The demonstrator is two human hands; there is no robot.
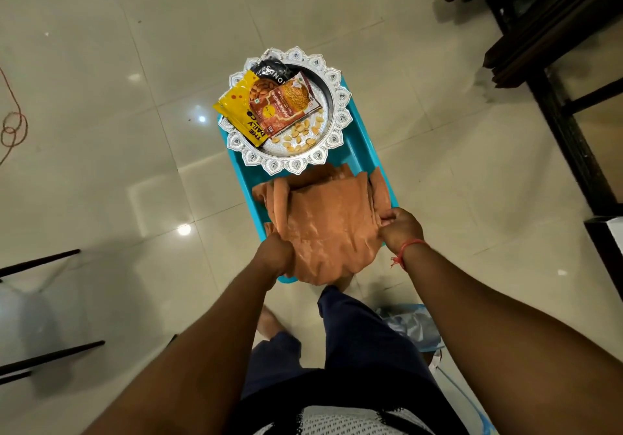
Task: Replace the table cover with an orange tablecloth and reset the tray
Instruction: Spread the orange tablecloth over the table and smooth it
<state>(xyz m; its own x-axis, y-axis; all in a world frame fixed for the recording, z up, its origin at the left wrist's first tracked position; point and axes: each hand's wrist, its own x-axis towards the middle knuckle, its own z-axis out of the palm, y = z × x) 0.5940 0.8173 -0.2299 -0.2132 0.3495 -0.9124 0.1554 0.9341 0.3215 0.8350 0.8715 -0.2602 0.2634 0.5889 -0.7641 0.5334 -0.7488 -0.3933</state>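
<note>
A small turquoise plastic table stands on the tiled floor below me. On its near half lies a bunched orange tablecloth. My left hand grips the cloth's near left edge. My right hand, with a red thread at the wrist, pinches its right edge. On the far half rests an ornate silver tray holding a yellow snack packet, a red-brown packet, a dark packet and several loose nuts.
Dark wooden furniture stands at the upper right. Black chair legs and a pale bag are at the left. A light blue crumpled cover lies on the floor by my right leg. An orange cord curls at the far left.
</note>
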